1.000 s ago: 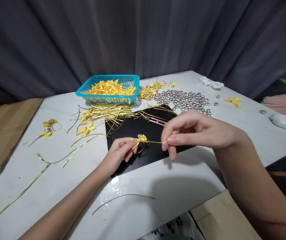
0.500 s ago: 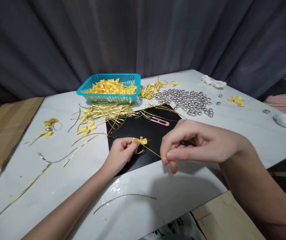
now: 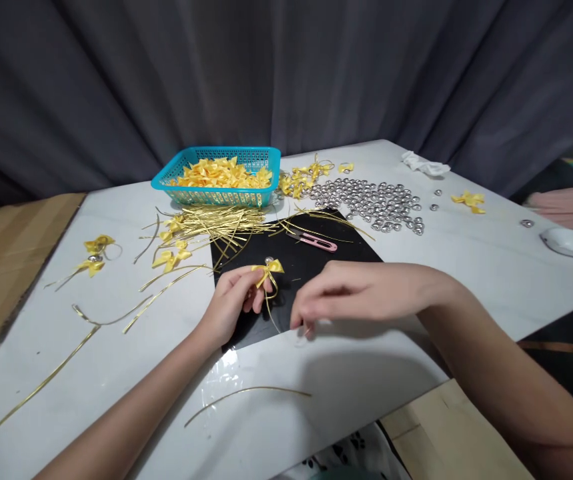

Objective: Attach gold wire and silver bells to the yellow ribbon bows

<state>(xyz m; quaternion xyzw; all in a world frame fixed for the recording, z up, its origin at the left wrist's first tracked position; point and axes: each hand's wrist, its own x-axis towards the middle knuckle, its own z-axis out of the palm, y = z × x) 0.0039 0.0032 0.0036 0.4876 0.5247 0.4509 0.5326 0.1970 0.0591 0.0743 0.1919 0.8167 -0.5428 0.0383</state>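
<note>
My left hand [image 3: 231,300] is closed in a pinch on a yellow ribbon bow [image 3: 272,267] above the black mat [image 3: 261,247]. A silver bead [image 3: 269,260] sits at the top of the bow. From the bow, a gold wire tie [image 3: 275,288] forms a loop, and a thin end hangs down toward the mat's front edge. My right hand [image 3: 336,293] is just to the right, fingers pinched together and pointing down close to that end. Whether the wire is between those fingertips is too blurred to see.
A blue basket [image 3: 166,183] of yellow bows stands at the back. Gold ties [image 3: 226,220] lie before it, and pink-handled thread snips [image 3: 316,241] on the mat. Silver beads [image 3: 371,200] spread at back right. A white dish [image 3: 571,243] lies far right, and a loose tie [image 3: 246,391] in front.
My left hand has tilted the bow and shifted slightly left. My right hand has come left and down toward it. The wire between them, straight before, now hangs downward.
</note>
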